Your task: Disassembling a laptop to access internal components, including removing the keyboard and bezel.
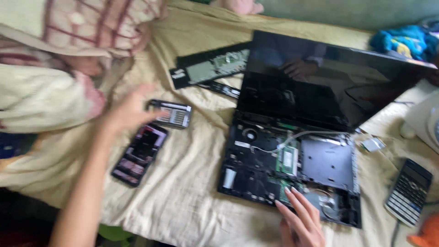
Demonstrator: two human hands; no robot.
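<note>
Hands [304, 219] over laptop [292, 169], cream bedsheet [192, 192].

Rumpled cream bedsheet [183, 196], soft daylight

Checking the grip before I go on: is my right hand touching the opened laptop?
Touching. The head view shows the right hand's fingertips resting on the front edge of the opened laptop base.

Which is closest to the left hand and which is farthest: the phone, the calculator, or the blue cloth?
From the left hand:
1. Phone, just below the hand on the sheet.
2. Blue cloth, far off at the top right corner.
3. Calculator, far off at the right edge. The last two are nearly a tie.
</note>
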